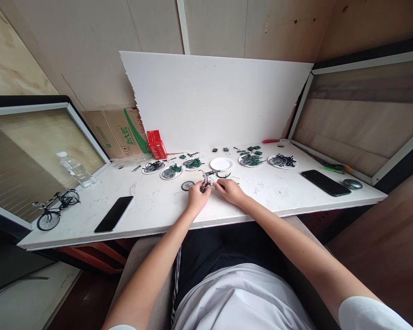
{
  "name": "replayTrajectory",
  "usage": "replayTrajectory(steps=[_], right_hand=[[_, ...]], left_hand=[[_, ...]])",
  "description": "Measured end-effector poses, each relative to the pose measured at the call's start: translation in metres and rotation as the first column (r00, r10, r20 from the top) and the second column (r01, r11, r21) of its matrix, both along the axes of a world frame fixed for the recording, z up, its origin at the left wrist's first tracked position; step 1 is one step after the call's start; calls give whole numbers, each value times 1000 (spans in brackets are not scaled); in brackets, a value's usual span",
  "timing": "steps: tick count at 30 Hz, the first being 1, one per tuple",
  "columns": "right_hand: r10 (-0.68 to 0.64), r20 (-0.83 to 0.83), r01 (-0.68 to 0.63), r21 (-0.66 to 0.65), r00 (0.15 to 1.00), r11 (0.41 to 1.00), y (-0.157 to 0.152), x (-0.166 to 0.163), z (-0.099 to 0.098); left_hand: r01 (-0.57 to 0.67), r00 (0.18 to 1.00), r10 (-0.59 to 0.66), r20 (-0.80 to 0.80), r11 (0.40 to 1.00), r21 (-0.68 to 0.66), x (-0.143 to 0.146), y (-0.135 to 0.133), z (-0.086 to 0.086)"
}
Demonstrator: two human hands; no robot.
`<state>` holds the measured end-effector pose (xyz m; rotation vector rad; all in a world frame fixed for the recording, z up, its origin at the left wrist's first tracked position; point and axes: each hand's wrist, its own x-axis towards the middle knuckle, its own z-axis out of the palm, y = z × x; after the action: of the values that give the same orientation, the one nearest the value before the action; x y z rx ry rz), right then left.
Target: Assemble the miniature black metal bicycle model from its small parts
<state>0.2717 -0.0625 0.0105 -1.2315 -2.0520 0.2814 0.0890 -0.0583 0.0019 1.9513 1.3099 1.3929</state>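
Near the front middle of the white table, my left hand (198, 197) is closed on a small black model bicycle frame (205, 184). My right hand (230, 190) is just to the right of it, with fingers pinched together at the frame's side. Whatever those fingertips hold is too small to make out. A loose spoked wheel (187, 185) lies left of my left hand. Beyond my right hand rests a curved black part (223, 175), with thin dark pieces around it.
Paper plates of black and green parts, including one plate (284, 161), line the back around a bare white plate (222, 164). A finished-looking model bicycle (57, 208), a bottle (76, 169) and a phone (114, 214) are left; another phone (326, 183) is right. A white board (216, 101) stands behind.
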Motion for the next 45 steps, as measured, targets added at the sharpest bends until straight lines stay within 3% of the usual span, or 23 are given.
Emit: replayTrajectory(steps=[11,29,45], right_hand=[[-91,-7,91,-3,996,996,-6,-2,3],[-38,-69,42,51,997,998,-4,-5,1],[-37,-14,37,39,999,999,3,-1,-7]], left_hand=[[-4,1000,5,-21,999,50,1,-2,1],[-12,999,15,-46,998,69,-2,1,-3],[-21,1000,21,5,999,26,-2,4,-5]])
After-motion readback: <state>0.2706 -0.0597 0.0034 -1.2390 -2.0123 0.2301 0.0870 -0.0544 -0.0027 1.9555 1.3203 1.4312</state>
